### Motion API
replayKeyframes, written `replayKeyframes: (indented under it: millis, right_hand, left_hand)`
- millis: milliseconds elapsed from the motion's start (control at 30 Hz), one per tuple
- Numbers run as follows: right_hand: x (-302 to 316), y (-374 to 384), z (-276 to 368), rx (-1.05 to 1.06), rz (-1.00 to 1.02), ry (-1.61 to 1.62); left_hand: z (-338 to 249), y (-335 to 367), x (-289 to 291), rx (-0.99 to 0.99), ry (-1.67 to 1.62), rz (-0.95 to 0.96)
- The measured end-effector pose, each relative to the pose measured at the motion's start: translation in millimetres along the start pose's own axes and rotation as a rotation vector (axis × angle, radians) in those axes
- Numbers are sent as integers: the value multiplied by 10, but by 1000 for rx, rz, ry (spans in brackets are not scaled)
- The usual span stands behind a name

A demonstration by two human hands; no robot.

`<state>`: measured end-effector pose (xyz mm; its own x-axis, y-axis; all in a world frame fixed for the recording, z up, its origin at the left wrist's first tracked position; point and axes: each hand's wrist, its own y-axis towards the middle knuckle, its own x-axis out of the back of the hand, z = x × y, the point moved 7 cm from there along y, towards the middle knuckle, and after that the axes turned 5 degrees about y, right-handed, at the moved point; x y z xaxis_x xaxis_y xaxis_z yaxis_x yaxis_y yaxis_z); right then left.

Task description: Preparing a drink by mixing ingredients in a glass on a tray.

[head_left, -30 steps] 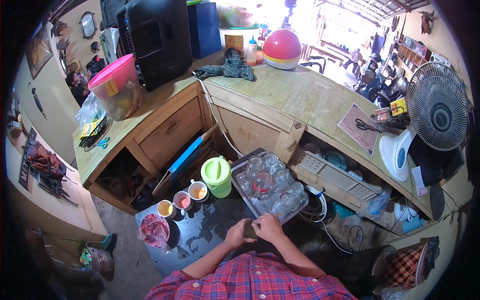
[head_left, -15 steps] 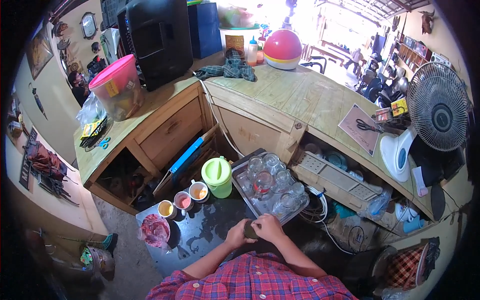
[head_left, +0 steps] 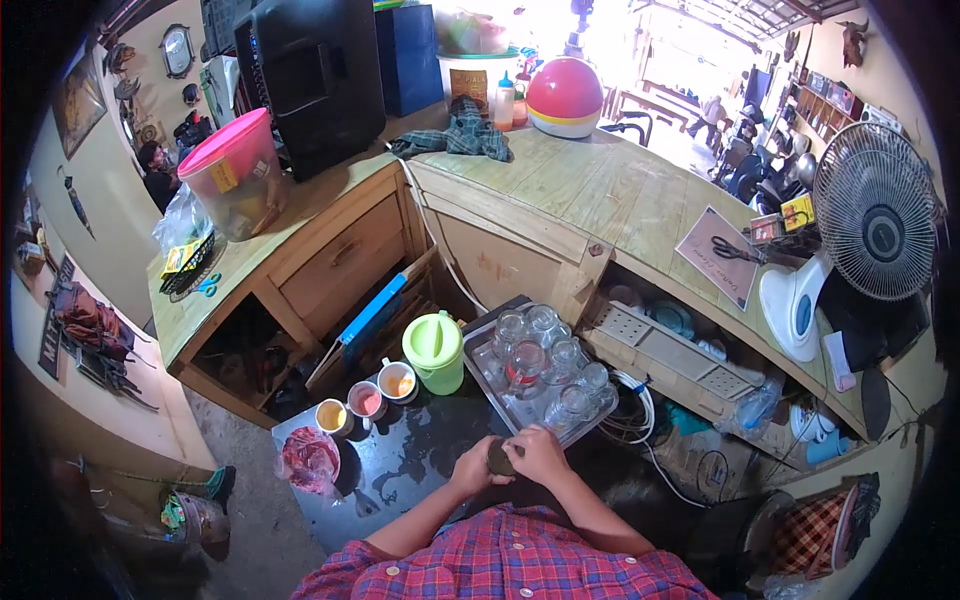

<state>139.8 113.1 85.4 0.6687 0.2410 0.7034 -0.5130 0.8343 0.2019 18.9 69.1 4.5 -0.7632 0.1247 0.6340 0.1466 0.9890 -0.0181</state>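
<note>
A round, dark olive-brown object (head_left: 501, 458), perhaps a fruit, sits between my hands close to my body, above the near edge of the dark table (head_left: 410, 455). My left hand (head_left: 477, 466) is wrapped round its left side. From the right, my right hand (head_left: 539, 456) grips it, fingers over its top edge. Just beyond my hands lies a metal tray (head_left: 482, 372) with several upturned glass mugs (head_left: 525, 362). Left of the tray stands a light green lidded pitcher (head_left: 434, 355), with cups of orange (head_left: 399, 381), pink (head_left: 367, 401) and yellow (head_left: 334, 417) contents beside it.
At the table's left corner lies a pink-stained plastic bag (head_left: 309, 461). A wooden counter (head_left: 560, 190) wraps round the far side, bearing a black speaker (head_left: 320, 85), a fan (head_left: 880, 215), scissors (head_left: 735, 250) and a pink-lidded tub (head_left: 235, 180). White cables (head_left: 640, 410) hang right of the tray.
</note>
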Motion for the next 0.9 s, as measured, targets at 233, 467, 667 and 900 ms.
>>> replayKeyframes:
  millis: [233, 467, 667, 900]
  right_hand:
    - [37, 12, 86, -9, 35, -146]
    - [85, -16, 86, 28, -52, -86]
    - [62, -46, 38, 13, -37, -113]
    - [56, -16, 90, -40, 32, -191]
  left_hand:
    - [19, -4, -11, 39, -91, 37]
    - [-25, -5, 21, 79, -73, 60]
    - [9, -9, 4, 59, -44, 35]
    - [-8, -10, 21, 11, -36, 7]
